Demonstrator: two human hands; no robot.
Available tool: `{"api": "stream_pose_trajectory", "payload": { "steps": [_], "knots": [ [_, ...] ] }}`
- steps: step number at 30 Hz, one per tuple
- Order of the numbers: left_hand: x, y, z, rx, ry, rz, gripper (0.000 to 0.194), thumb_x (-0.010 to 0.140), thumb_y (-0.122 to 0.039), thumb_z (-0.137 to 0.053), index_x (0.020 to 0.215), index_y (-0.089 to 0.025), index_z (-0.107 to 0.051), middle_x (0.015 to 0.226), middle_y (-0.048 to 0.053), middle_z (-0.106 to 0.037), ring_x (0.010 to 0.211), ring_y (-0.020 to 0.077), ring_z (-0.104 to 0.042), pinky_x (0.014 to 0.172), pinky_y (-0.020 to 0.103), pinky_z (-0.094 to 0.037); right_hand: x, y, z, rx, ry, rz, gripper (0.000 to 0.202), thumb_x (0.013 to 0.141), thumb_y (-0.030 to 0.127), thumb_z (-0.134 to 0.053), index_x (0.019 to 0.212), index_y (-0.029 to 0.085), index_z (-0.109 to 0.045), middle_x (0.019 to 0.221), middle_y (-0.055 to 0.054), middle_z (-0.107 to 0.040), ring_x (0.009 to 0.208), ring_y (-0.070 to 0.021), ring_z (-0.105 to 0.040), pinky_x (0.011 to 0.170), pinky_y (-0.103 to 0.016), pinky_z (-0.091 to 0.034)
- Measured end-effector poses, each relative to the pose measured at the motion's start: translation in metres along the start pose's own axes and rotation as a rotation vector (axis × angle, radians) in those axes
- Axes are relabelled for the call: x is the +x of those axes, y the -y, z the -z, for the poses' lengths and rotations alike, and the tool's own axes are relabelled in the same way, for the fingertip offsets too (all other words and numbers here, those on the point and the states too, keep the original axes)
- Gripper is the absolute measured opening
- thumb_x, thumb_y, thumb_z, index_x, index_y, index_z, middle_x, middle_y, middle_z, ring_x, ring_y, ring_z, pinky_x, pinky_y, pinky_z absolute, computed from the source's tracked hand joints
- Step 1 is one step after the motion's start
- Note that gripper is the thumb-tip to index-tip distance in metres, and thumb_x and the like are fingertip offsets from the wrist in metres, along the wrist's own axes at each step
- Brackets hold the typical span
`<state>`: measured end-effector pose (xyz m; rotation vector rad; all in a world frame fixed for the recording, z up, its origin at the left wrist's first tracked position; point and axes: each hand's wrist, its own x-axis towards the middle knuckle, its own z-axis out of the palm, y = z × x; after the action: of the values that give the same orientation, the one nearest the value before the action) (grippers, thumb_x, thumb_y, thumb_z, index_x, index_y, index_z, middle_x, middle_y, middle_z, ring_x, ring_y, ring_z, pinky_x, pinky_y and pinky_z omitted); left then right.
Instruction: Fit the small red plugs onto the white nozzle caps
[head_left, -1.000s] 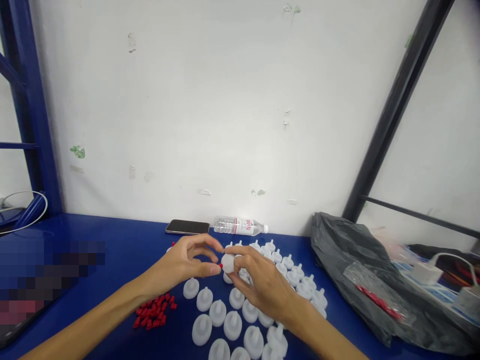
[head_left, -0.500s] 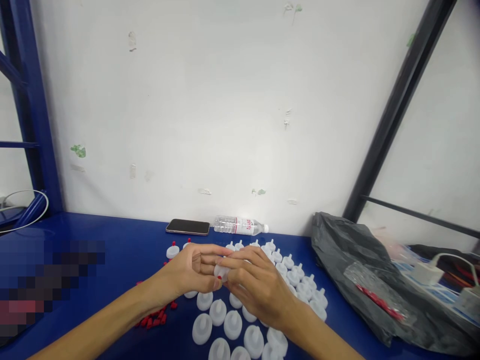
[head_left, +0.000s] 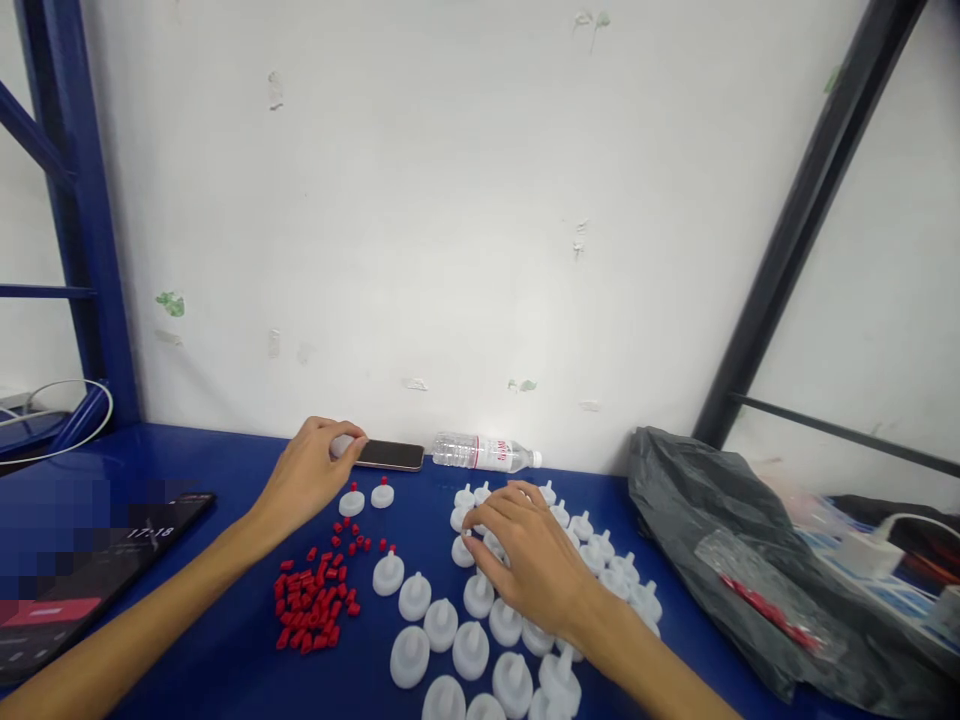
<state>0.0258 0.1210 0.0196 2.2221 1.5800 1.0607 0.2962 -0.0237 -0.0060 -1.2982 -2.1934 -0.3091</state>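
Observation:
My left hand (head_left: 311,470) holds a white translucent cap (head_left: 341,446) between thumb and fingers, above the table beside the dark phone. My right hand (head_left: 525,550) is over the group of white nozzle caps (head_left: 470,650), fingers curved and apart, with its fingertips near one of them. Two white caps with red tips (head_left: 382,493) stand below the phone. A pile of small red pieces (head_left: 311,605) lies on the blue table (head_left: 225,660) between my left forearm and the white caps.
Against the wall lie a phone (head_left: 391,455) and a clear bottle (head_left: 486,453). Another phone (head_left: 120,560) is at the left. A grey plastic bag (head_left: 675,500) and a clear packet of red pieces (head_left: 769,595) lie at the right, near a power strip (head_left: 866,550).
My hands have moved apart from the middle. The left went up and left with a white cap; the right opened over the white caps. The red pile is now uncovered.

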Motion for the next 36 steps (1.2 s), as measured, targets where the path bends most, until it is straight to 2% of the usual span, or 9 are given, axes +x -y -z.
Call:
{"api": "stream_pose_trajectory", "payload": {
  "steps": [4, 9, 12, 14, 18, 23, 29, 32, 36],
  "knots": [
    [0.010, 0.023, 0.005, 0.190, 0.058, 0.018, 0.040, 0.092, -0.041, -0.044, 0.101, -0.018, -0.075, 0.106, 0.017, -0.078, 0.103, 0.0392, -0.070, 0.083, 0.043, -0.048, -0.002, -0.007, -0.006, 0.005, 0.068, -0.041, 0.013, 0.098, 0.023, -0.064, 0.109, 0.023, -0.071, 0.097, -0.004, -0.075, 0.101, -0.0239, -0.068, 0.114, -0.057, -0.036],
    [0.013, 0.035, 0.002, 0.289, 0.135, 0.046, 0.027, 0.084, -0.032, -0.051, 0.085, -0.019, -0.075, 0.090, 0.014, -0.080, 0.090, 0.0377, -0.073, 0.069, 0.036, -0.046, 0.000, -0.006, -0.006, 0.017, 0.102, -0.013, 0.012, 0.099, 0.019, -0.062, 0.102, 0.023, -0.073, 0.094, -0.002, -0.076, 0.096, -0.0212, -0.069, 0.116, -0.056, -0.035],
    [0.012, 0.036, -0.001, 0.309, 0.148, 0.036, 0.023, 0.078, -0.023, -0.053, 0.084, -0.020, -0.074, 0.093, 0.013, -0.080, 0.089, 0.0351, -0.074, 0.067, 0.034, -0.044, -0.001, -0.007, -0.008, 0.009, 0.110, -0.045, 0.014, 0.099, 0.020, -0.062, 0.109, 0.023, -0.073, 0.094, -0.004, -0.076, 0.099, -0.0234, -0.069, 0.114, -0.057, -0.036],
    [0.011, 0.034, -0.002, 0.315, 0.154, 0.028, 0.022, 0.076, -0.022, -0.053, 0.084, -0.020, -0.074, 0.092, 0.013, -0.080, 0.084, 0.0339, -0.074, 0.066, 0.034, -0.044, -0.001, -0.009, -0.009, 0.017, 0.128, -0.071, 0.011, 0.098, 0.020, -0.064, 0.103, 0.023, -0.074, 0.090, -0.003, -0.076, 0.097, -0.0243, -0.069, 0.112, -0.058, -0.038],
    [0.011, 0.029, -0.001, 0.308, 0.116, -0.016, 0.028, 0.084, -0.032, -0.051, 0.091, -0.021, -0.076, 0.099, 0.014, -0.079, 0.089, 0.0346, -0.073, 0.070, 0.036, -0.048, 0.000, -0.011, -0.011, 0.038, 0.139, -0.067, 0.010, 0.096, 0.017, -0.068, 0.090, 0.024, -0.072, 0.086, -0.001, -0.076, 0.090, -0.0230, -0.070, 0.112, -0.058, -0.038],
    [0.013, 0.024, 0.001, 0.255, 0.088, -0.156, 0.037, 0.091, -0.039, -0.047, 0.092, -0.021, -0.079, 0.115, 0.014, -0.076, 0.108, 0.0325, -0.067, 0.089, 0.039, -0.050, 0.002, -0.007, -0.006, 0.039, 0.085, -0.028, 0.011, 0.100, 0.014, -0.060, 0.101, 0.023, -0.066, 0.096, -0.001, -0.075, 0.090, -0.0204, -0.071, 0.113, -0.055, -0.039],
    [0.006, 0.010, 0.004, 0.220, 0.047, -0.227, 0.045, 0.094, -0.043, -0.043, 0.101, -0.020, -0.081, 0.129, 0.012, -0.069, 0.113, 0.0329, -0.063, 0.092, 0.041, -0.050, 0.002, -0.004, -0.003, 0.044, 0.058, 0.002, 0.014, 0.102, 0.012, -0.051, 0.105, 0.024, -0.058, 0.100, 0.000, -0.074, 0.089, -0.0187, -0.072, 0.114, -0.055, -0.040],
    [0.003, -0.002, 0.011, 0.210, 0.077, -0.211, 0.043, 0.093, -0.045, -0.045, 0.107, -0.021, -0.078, 0.108, 0.009, -0.075, 0.094, 0.0285, -0.068, 0.079, 0.037, -0.049, 0.001, -0.005, -0.005, 0.041, 0.041, 0.005, 0.013, 0.103, 0.012, -0.050, 0.103, 0.024, -0.055, 0.099, 0.000, -0.075, 0.083, -0.0179, -0.073, 0.114, -0.055, -0.041],
    [0.001, -0.007, 0.017, 0.216, 0.268, -0.196, 0.032, 0.086, -0.046, -0.055, 0.074, -0.025, -0.076, 0.063, 0.002, -0.068, 0.060, 0.0213, -0.062, 0.056, 0.031, -0.039, -0.001, -0.008, -0.009, 0.048, 0.020, 0.004, 0.012, 0.102, 0.014, -0.051, 0.099, 0.025, -0.047, 0.100, -0.002, -0.076, 0.090, -0.0212, -0.075, 0.107, -0.052, -0.049]
  ]
}}
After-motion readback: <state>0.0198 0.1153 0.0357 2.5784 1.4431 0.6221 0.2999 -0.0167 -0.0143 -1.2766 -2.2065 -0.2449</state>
